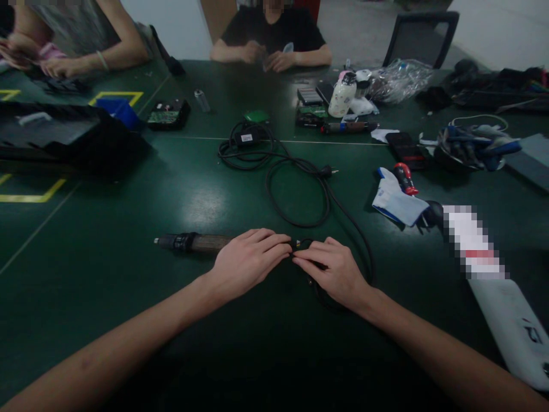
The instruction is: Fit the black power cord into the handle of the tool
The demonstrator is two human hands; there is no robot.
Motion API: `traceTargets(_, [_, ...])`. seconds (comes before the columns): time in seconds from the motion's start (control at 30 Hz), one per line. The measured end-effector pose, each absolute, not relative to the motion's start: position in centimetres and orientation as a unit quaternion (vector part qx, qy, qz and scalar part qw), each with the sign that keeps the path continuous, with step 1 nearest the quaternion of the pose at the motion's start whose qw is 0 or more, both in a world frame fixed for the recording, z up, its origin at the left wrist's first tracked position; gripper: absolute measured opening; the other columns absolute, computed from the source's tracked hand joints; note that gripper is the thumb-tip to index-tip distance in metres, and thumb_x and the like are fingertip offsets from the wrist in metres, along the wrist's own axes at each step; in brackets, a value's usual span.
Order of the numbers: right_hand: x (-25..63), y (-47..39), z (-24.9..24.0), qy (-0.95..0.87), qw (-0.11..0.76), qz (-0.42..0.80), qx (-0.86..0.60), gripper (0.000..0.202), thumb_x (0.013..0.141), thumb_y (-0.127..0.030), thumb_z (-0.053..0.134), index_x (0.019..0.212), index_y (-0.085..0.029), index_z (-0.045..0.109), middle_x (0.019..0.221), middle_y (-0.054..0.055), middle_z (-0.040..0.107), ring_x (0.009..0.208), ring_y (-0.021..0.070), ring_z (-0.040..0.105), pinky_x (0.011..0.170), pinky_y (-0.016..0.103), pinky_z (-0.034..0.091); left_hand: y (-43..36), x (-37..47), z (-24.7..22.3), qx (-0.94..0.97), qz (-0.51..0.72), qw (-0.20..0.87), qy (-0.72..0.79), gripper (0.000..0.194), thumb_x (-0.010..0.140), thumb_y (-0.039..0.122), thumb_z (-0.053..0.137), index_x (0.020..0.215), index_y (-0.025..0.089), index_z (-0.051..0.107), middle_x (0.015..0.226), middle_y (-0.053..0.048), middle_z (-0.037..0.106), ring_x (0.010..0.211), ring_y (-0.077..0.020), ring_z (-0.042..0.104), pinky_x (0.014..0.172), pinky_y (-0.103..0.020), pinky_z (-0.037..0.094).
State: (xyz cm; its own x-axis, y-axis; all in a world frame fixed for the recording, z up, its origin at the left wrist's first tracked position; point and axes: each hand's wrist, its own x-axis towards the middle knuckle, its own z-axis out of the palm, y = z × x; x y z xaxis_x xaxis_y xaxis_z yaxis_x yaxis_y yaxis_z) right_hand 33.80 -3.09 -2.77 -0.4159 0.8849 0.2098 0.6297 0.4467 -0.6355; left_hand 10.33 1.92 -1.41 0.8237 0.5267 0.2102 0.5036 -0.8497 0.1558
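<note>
An electric screwdriver (206, 243) with a brown body and black nose lies crosswise on the green table, its tip pointing left. My left hand (251, 257) is closed over its rear part, palm down. Right beside it, my right hand (337, 269) pinches the end of a black cable (372, 269) at the screwdriver's back end. The fingertips of both hands almost meet there and hide most of the joint, so I cannot tell whether the cable is plugged in. The cable loops behind my hands to a black power adapter (249, 137) with a white label and a plug (328, 170).
To the right lie a glove (397, 197), a red-handled screwdriver (405, 178), a bowl of gloves (472, 149) and a long white object (510, 326). Farther back are another electric screwdriver (349, 127), a bottle (342, 96) and a circuit board (168, 114). Two people sit across the table.
</note>
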Motion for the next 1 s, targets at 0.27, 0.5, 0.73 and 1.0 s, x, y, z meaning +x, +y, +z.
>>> traceTargets(0.27, [34.3,-3.8,-1.7,-0.804,0.256,0.225,-0.487,0.025,0.102,-0.030,0.057,0.124,-0.021,0.067,0.092,0.002,0.072,0.077,0.0161,0.062,0.076,0.034,0.040,3.1,10.2,-1.2,0.951,0.107,0.025,0.288,0.024,0.105,0.032,0.045,0.119,0.023,0.062,0.127,-0.003,0.066,0.111,-0.0212,0.062,0.094,-0.039,0.051])
traceTargets(0.5, [35.4,-4.2,-1.2,-0.781,0.355,0.131,-0.496,0.017,0.098,-0.017,0.057,0.108,-0.016,0.072,0.088,0.004,0.071,0.073,0.0155,0.060,0.068,0.032,0.041,7.1,7.4,-0.8,0.912,0.093,0.029,0.398,0.031,0.106,0.040,0.039,0.117,0.023,0.063,0.121,-0.005,0.068,0.108,-0.0239,0.062,0.091,-0.040,0.051])
traceTargets(0.73, [35.6,-4.0,-1.5,-0.769,0.372,0.155,-0.496,0.016,0.098,-0.017,0.057,0.105,-0.018,0.072,0.079,0.001,0.069,0.064,0.0128,0.056,0.065,0.031,0.041,12.7,0.1,-0.9,0.831,0.058,-0.038,0.553,0.037,0.104,0.046,0.038,0.119,0.024,0.063,0.117,-0.008,0.067,0.107,-0.0271,0.059,0.082,-0.037,0.047])
traceTargets(1.0, [35.6,-4.0,-1.3,-0.767,0.362,0.176,-0.501,0.016,0.100,-0.019,0.056,0.104,-0.018,0.072,0.079,0.000,0.068,0.063,0.0122,0.054,0.065,0.030,0.041,15.7,-9.0,-1.5,0.711,0.018,-0.091,0.697,0.057,0.102,0.060,0.026,0.131,0.024,0.059,0.121,-0.006,0.061,0.093,-0.0236,0.052,0.078,-0.037,0.042])
